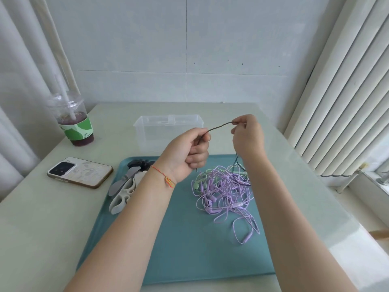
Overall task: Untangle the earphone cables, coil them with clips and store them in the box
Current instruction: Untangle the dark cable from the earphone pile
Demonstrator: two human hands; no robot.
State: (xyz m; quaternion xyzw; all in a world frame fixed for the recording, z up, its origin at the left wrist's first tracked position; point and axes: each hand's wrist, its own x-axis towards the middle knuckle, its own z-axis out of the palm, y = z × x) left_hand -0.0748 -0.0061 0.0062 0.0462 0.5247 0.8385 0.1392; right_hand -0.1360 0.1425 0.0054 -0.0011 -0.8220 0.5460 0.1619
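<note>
The left hand [187, 153] is curled round a dark cable [219, 125]; the right hand [247, 135], at its 2 o'clock, pinches the same cable, whose tail drops into the purple-and-green tangle [225, 190] on the teal tray [189, 249]. Pulling harder could tighten knots below or drag the tangle off; the box [168, 131] waits at 12 o'clock.

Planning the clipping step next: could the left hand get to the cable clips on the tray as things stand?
Probably yes, once freed. The cable clips lie uncovered at the tray's left edge, below the left hand. But that hand grips the dark cable stretched to the right hand.
</note>
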